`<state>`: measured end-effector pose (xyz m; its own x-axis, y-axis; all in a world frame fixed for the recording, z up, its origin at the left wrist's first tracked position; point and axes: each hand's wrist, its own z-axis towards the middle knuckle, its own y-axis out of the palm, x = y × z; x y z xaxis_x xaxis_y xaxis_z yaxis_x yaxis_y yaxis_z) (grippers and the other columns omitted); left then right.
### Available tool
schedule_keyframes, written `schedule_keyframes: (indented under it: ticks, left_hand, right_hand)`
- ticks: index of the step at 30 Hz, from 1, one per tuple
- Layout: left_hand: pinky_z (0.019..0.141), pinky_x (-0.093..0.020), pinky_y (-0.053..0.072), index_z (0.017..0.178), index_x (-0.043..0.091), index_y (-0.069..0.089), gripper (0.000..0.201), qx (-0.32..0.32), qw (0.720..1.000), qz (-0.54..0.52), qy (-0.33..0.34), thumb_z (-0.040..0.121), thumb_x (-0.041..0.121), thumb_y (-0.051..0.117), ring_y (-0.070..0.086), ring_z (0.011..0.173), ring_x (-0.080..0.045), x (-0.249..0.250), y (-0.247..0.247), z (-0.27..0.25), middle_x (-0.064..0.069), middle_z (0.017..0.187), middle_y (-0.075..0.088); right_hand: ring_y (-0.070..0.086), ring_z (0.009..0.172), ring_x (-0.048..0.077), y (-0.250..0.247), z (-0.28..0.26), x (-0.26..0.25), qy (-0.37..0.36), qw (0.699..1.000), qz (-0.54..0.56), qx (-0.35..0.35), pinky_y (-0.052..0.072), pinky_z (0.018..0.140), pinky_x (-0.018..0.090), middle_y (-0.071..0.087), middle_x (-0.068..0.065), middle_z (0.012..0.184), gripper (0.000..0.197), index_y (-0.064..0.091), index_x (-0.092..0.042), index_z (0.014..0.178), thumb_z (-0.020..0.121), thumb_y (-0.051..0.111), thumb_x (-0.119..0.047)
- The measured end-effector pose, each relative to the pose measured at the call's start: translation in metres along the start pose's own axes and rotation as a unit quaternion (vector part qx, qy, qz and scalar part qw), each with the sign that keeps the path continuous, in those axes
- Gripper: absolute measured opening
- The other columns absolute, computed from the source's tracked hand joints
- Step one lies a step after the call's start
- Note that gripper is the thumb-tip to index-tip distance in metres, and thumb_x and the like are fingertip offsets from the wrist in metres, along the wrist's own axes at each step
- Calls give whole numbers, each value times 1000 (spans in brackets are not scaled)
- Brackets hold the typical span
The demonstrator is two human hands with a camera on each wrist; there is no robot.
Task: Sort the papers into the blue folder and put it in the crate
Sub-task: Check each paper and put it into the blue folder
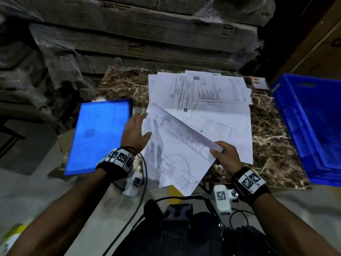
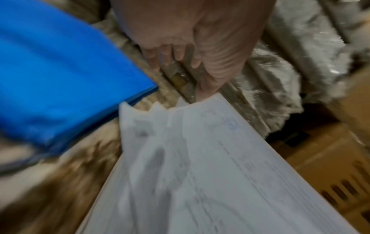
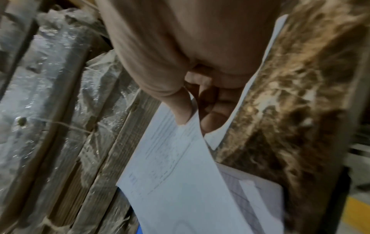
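Observation:
A closed blue folder (image 1: 99,135) lies at the left end of the marble table (image 1: 267,145); its corner (image 2: 66,88) also shows in the left wrist view. Loose printed papers (image 1: 212,93) are spread over the middle. My right hand (image 1: 218,149) pinches the right edge of a few sheets (image 1: 177,154) lifted above the table, thumb on top (image 3: 183,115). My left hand (image 1: 140,126) sits at the sheets' left edge, fingers fairly straight, thumb touching the paper (image 2: 206,93). A blue crate (image 1: 310,126) stands at the right.
Stacks of flat cardboard packs (image 1: 147,34) wrapped in plastic rise right behind the table. Brown boxes (image 1: 317,52) stand behind the crate. A small white item (image 1: 260,83) lies at the table's back right corner. Grey floor with a yellow mark (image 1: 175,194) is in front.

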<state>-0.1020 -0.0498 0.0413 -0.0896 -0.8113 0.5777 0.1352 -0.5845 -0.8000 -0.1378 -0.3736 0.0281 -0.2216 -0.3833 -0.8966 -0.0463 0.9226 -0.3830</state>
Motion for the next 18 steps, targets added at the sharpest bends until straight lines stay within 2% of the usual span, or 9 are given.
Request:
schedule_keyframes:
  ticks: [3,5,7,9,11,12,13,15,18]
  left_hand:
    - [114,-44,23,139,14,43,60,-62,974,135,169,85,27,66,27,140,-31,35,-12,20,-10,147,38]
    - [116,-41,15,140,23,41,54,-113,949,206,208,90,32,60,23,142,-24,52,-14,32,0,147,41]
    - [115,-40,13,132,28,50,40,-144,934,253,208,92,31,55,35,135,-21,63,-15,42,1,134,54]
    - [109,-38,23,113,27,61,22,-149,925,281,210,93,28,52,52,115,-23,71,-18,48,-3,111,66]
    - [86,-35,38,95,22,63,16,-155,930,263,205,95,27,48,59,96,-30,75,-24,50,-8,97,68]
    - [73,-33,38,89,20,61,16,-170,939,234,185,95,27,47,59,90,-33,75,-28,51,-11,94,68]
    - [66,-32,37,85,21,58,16,-186,947,204,161,95,27,47,58,87,-33,75,-31,51,-12,93,66]
    - [63,-31,36,81,19,56,16,-188,961,155,134,94,25,49,57,84,-32,72,-38,54,-10,89,63]
    - [60,-33,38,76,13,55,20,-163,977,85,109,94,23,53,55,73,-28,69,-52,57,-8,76,57]
  right_hand:
    - [53,57,11,2,8,-23,-32,999,-20,-8,42,54,22,57,4,70,6,63,-4,85,89,60,0]
    - [57,64,22,3,11,-34,-55,998,-19,-22,46,58,30,59,11,74,6,63,-4,85,89,61,0]
    - [60,74,36,3,10,-42,-76,996,-10,-37,51,66,46,60,20,80,3,63,1,89,90,61,-1]
    - [59,76,33,3,10,-49,-76,996,9,-43,51,67,50,59,21,82,8,62,7,93,90,60,0]
    - [59,76,29,2,7,-55,-72,996,31,-41,51,64,46,61,18,85,12,60,9,98,90,60,0]
    - [61,76,28,1,6,-56,-64,996,41,-38,51,64,44,63,16,85,13,60,7,101,90,61,0]
    - [63,75,23,-1,6,-54,-53,997,50,-35,52,64,42,66,9,83,16,60,3,104,89,63,0]
    - [63,67,10,-5,6,-47,-26,996,76,-29,49,62,33,67,-4,71,23,60,-5,107,86,68,-3]
    - [64,71,12,-12,7,-31,37,990,139,-10,50,68,28,69,5,80,33,59,-10,113,82,73,-10]
